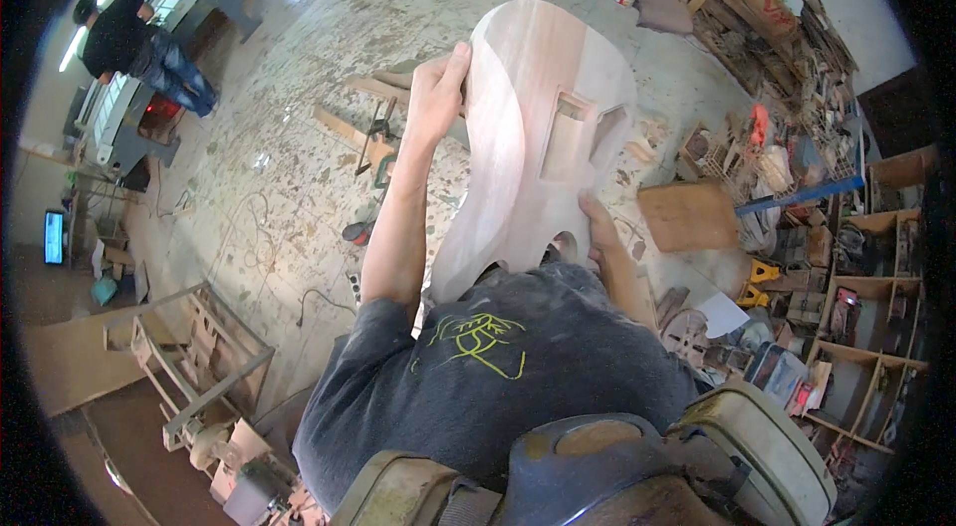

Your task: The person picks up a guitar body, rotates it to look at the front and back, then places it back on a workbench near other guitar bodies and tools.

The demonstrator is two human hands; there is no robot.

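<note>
A bare wooden guitar body [498,177] is held up in front of my chest, its rounded end pointing away from me. Two routed pockets are cut into its face, and its near end reaches down to my dark shirt. My left hand [438,93] grips the left edge near the far end, thumb along the rim. Lower on the right edge, my right hand [600,227] is closed round the body, its fingers partly hidden by the wood.
At the upper left a person [139,43] leans over a long machine [119,113]. Wood offcuts with a clamp [376,137] lie on the stained floor beyond my left arm. Stacked boards [767,38] and wooden shelving [866,327] line the right. A wooden frame [189,367] stands at the lower left.
</note>
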